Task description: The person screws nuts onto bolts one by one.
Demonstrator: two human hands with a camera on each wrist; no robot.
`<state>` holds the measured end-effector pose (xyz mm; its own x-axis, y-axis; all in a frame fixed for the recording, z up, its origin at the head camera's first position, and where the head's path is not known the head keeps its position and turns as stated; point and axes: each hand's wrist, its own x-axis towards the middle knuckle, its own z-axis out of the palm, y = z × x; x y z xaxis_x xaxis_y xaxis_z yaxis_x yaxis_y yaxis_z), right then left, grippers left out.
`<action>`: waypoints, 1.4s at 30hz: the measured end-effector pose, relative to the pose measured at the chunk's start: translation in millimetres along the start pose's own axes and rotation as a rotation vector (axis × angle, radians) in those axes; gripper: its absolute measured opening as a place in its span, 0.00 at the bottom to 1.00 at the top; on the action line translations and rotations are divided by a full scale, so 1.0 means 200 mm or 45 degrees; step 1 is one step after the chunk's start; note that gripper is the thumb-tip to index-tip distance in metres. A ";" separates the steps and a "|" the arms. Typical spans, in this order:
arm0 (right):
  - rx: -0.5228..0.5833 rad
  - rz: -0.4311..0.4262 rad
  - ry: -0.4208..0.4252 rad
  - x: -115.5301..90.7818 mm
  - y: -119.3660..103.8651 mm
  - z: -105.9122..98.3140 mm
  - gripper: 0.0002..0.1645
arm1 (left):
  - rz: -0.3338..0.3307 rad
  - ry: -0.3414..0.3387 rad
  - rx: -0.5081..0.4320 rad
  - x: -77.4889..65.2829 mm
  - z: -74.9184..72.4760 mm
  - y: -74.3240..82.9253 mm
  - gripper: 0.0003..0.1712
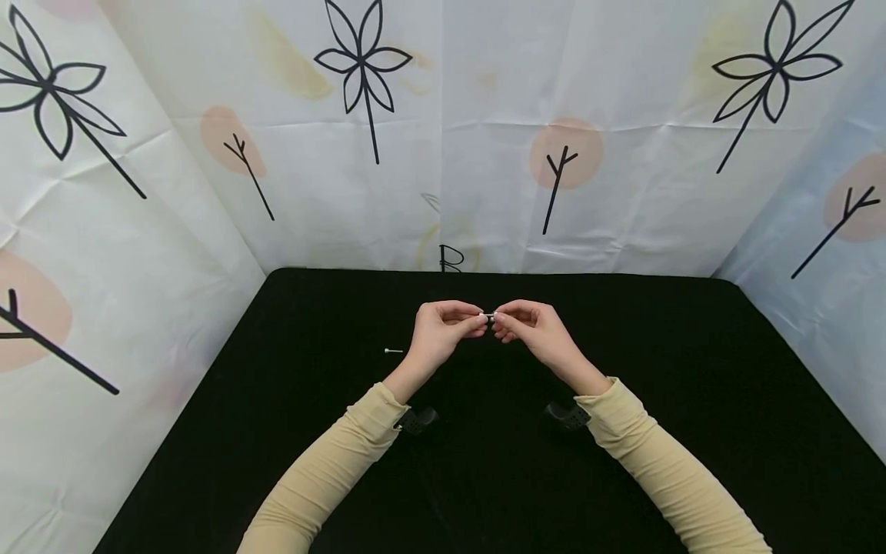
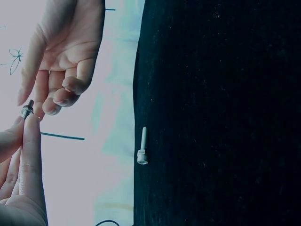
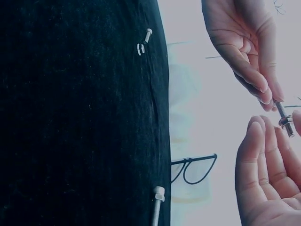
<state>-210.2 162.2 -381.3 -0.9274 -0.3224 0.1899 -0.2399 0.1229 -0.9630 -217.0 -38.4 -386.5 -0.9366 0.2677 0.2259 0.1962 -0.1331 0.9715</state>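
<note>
Both hands meet above the table around a small metal bolt (image 3: 281, 109). My left hand (image 1: 438, 332) pinches one end of it between thumb and fingertips. A nut (image 3: 284, 122) sits on the shank near its free end. My right hand (image 1: 538, 329) has its thumb and fingertips around the nut; in the right wrist view the thumb overlaps the nut's side. In the left wrist view the bolt's tip pokes out past the left fingertips, between the right thumb and fingers.
A black cloth-covered table (image 1: 471, 462) lies below. Another bolt (image 1: 393, 351) rests on it left of the hands. The right wrist view shows a bolt with a nut near its head (image 3: 159, 200), and a far bolt (image 3: 148, 36) beside small rings (image 3: 140, 49). Patterned curtains (image 1: 484, 192) surround the table.
</note>
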 end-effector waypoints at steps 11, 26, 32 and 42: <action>0.000 -0.013 -0.014 0.01 0.00 0.00 0.12 | 0.016 -0.005 -0.003 0.00 0.00 0.00 0.10; -0.018 -0.042 -0.032 0.01 0.00 -0.01 0.14 | 0.000 -0.073 0.015 -0.02 0.01 0.10 0.09; 0.013 -0.026 -0.044 0.00 0.01 -0.01 0.17 | -0.011 -0.056 -0.001 -0.03 0.02 0.11 0.10; 0.002 -0.022 -0.050 0.00 -0.02 0.00 0.14 | -0.049 -0.055 -0.013 -0.03 0.01 0.11 0.10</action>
<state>-209.7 162.4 -377.9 -0.9110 -0.3612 0.1990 -0.2554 0.1153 -0.9599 -205.5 -40.3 -365.8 -0.9299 0.3139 0.1918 0.1575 -0.1314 0.9787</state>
